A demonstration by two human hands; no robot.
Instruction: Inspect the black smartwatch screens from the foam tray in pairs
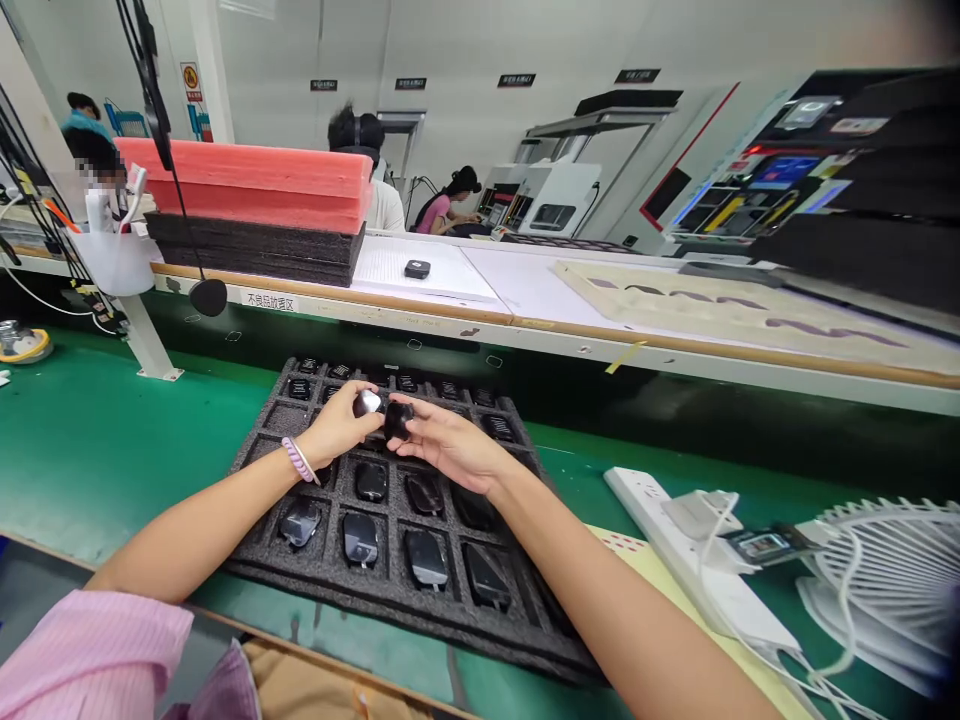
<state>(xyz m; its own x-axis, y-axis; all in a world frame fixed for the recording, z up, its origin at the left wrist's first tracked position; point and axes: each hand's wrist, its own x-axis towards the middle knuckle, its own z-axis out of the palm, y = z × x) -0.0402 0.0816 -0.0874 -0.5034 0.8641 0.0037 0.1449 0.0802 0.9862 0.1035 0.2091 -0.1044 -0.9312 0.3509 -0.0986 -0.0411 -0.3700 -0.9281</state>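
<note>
My left hand (346,420) pinches a small glossy rounded-square device (367,403), its face catching bright light. Close beside it, my right hand (431,435) grips a second black rounded-square device (398,420) between thumb and fingers. Both hands are over a black foam tray (330,575) divided into square compartments. Several similar black devices lie in the tray, among them one in the front row (426,557) and one in the row behind (370,481). Whether the two held devices touch is hard to make out.
A white power strip (697,560) and a white fan (892,570) stand at the right. Beyond the tray, a raised shelf (480,318) carries red foam blocks (247,185) and one small black device (417,269). A white cup (116,262) of tools is mounted at the left. People sit farther back.
</note>
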